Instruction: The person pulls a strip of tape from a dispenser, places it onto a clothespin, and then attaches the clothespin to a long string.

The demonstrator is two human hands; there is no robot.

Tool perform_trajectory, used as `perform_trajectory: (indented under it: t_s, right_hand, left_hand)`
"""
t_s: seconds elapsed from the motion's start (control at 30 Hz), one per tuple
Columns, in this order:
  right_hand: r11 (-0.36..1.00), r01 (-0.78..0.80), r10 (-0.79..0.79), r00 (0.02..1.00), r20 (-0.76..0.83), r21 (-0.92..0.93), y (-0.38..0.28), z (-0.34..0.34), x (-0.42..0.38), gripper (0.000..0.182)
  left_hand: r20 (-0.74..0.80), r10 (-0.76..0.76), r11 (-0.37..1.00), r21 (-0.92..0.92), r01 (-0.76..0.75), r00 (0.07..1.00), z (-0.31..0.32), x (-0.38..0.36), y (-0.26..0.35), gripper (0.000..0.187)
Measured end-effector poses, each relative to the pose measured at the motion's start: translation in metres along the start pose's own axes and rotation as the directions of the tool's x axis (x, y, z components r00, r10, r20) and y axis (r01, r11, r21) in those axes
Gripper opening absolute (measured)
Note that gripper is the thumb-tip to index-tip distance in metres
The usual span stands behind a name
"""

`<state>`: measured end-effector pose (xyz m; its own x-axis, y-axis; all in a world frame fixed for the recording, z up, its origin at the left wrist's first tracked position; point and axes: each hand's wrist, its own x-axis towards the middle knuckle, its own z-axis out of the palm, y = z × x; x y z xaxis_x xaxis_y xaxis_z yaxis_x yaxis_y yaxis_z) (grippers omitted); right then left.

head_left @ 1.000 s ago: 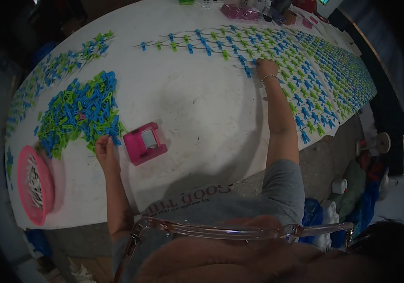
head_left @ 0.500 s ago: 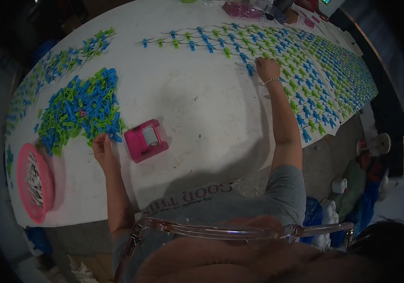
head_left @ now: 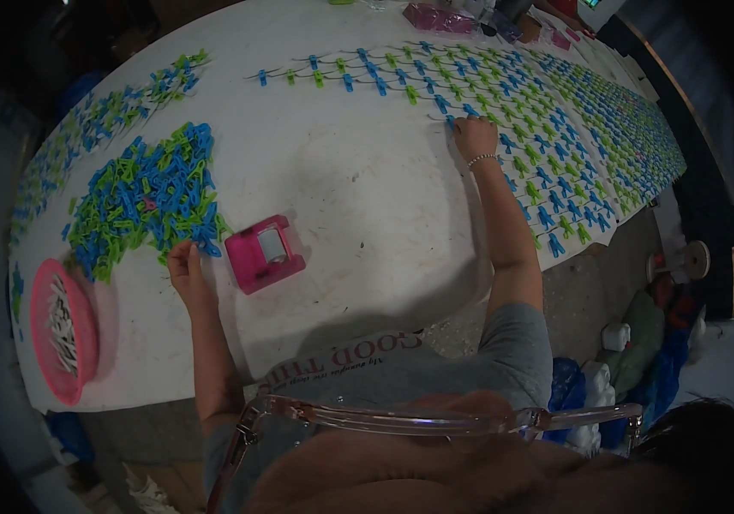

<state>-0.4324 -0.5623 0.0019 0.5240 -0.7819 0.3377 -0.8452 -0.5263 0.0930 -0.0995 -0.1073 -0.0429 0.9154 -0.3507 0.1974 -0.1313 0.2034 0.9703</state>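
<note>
Blue and green clips lie in a heap (head_left: 148, 197) on the white table (head_left: 341, 214). At the heap's lower right edge is my left hand (head_left: 188, 268), its fingers closed on or beside a blue clip (head_left: 209, 247). My right hand (head_left: 476, 137) is bent down at the near left edge of the rows of clips (head_left: 512, 103), touching a blue clip (head_left: 451, 122); its fingertips are partly hidden. Between my hands stands a pink box (head_left: 255, 259) with a pale roll (head_left: 273, 245) inside, close to my left hand.
A pink basket (head_left: 86, 343) of white sticks (head_left: 62, 330) stands at the left edge. More clips (head_left: 110, 111) lie at the far left. A pink package (head_left: 438, 19) sits at the back. Bags and a spool (head_left: 694, 259) are on the floor at the right.
My right hand has moved a little left and down towards me, uncovering a blue clip behind it. My left hand has hardly moved.
</note>
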Motion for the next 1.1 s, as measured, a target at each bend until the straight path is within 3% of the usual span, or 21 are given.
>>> perform_trajectory:
  t_s: [0.2, 0.27, 0.33, 0.4, 0.5, 0.63, 0.7, 0.73, 0.8, 0.83, 0.9, 1.1]
  right_hand:
    - [0.999, -0.003, 0.004, 1.0, 0.019, -0.049, 0.002, 0.006, 0.001, 0.017]
    - [0.995, 0.037, -0.041, 0.998, -0.041, -0.095, 0.005, 0.011, 0.001, 0.017]
    - [0.986, 0.069, -0.068, 0.998, 0.01, -0.154, 0.011, 0.016, 0.007, 0.018]
    - [0.983, 0.107, -0.108, 0.994, 0.007, -0.15, 0.009, 0.009, 0.007, 0.021]
    - [0.979, 0.197, -0.205, 0.947, -0.248, -0.057, -0.008, -0.006, 0.001, 0.02]
    - [0.935, 0.356, -0.329, 0.877, -0.351, 0.013, -0.052, -0.031, -0.012, 0.021]
    - [0.863, 0.463, -0.364, 0.847, -0.387, 0.203, -0.078, -0.038, -0.022, 0.017]
    - [0.852, 0.478, -0.375, 0.841, -0.39, 0.212, -0.092, -0.041, -0.029, 0.017]
    - [0.687, 0.594, -0.39, 0.788, -0.476, 0.419, -0.117, -0.05, -0.046, 0.013]
    - [0.68, 0.599, -0.394, 0.784, -0.479, 0.423, -0.129, -0.059, -0.055, 0.013]
    - [0.747, 0.415, -0.393, 0.906, -0.158, 0.519, -0.15, -0.079, -0.073, 0.016]
    - [0.604, 0.578, -0.506, 0.81, -0.296, 0.548, -0.188, -0.088, -0.096, 0.019]
  left_hand:
    - [-0.003, -0.009, 1.0, -0.004, 0.009, 1.0, 0.001, 0.0, -0.001, 0.014]
    - [-0.03, -0.002, 1.0, 0.003, 0.002, 1.0, 0.002, 0.001, 0.0, 0.014]
    - [0.01, 0.054, 0.995, 0.081, -0.055, 0.998, 0.001, 0.0, 0.005, 0.014]
    - [-0.006, 0.084, 0.996, 0.044, -0.083, 0.996, 0.002, 0.001, 0.016, 0.015]
    - [-0.082, 0.117, 0.993, 0.021, -0.116, 0.99, -0.011, 0.011, 0.044, 0.017]
    - [-0.196, 0.136, 0.99, -0.005, -0.14, 0.971, -0.048, 0.033, 0.074, 0.017]
    - [-0.086, 0.09, 0.988, 0.13, -0.079, 0.992, -0.071, 0.043, 0.074, 0.017]
    - [-0.104, 0.094, 0.987, 0.139, -0.079, 0.99, -0.085, 0.05, 0.065, 0.017]
    - [0.136, 0.008, 0.816, 0.572, -0.085, 0.991, -0.106, 0.053, 0.05, 0.019]
    - [0.127, 0.01, 0.813, 0.576, -0.083, 0.992, -0.112, 0.051, 0.047, 0.019]
    - [0.234, -0.125, 0.593, 0.797, -0.117, 0.964, -0.11, 0.037, 0.052, 0.025]
    - [0.308, -0.147, 0.526, 0.829, -0.189, 0.94, -0.109, 0.009, 0.037, 0.027]
